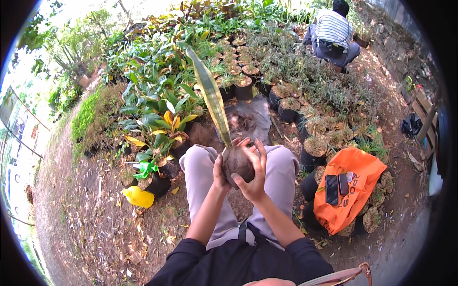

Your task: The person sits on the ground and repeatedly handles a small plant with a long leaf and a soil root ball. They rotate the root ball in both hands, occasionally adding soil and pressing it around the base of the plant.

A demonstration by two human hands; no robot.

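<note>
A round ball of brown soil or fibre point(239, 166) is held between my two hands, above the gap between my knees. From its top rises one tall, yellow-edged snake plant leaf point(211, 91), tilted up and to the left. My left hand point(220, 175) cups the ball's left side and underside. Across its right side and top are the spread fingers of my right hand point(254, 171), with the thumb on the near face. Just beyond my knees, a grey plastic sheet point(263, 114) lies on the ground with loose brown fibre point(241, 119) on it.
Potted leafy plants point(150, 103) stand ahead on the left, black grow bags point(245, 89) ahead and right. A yellow bottle point(139, 196) and green spray head point(146, 168) are at my left. An orange bag point(352, 203) bears a phone point(331, 189). Another person point(332, 34) crouches far right.
</note>
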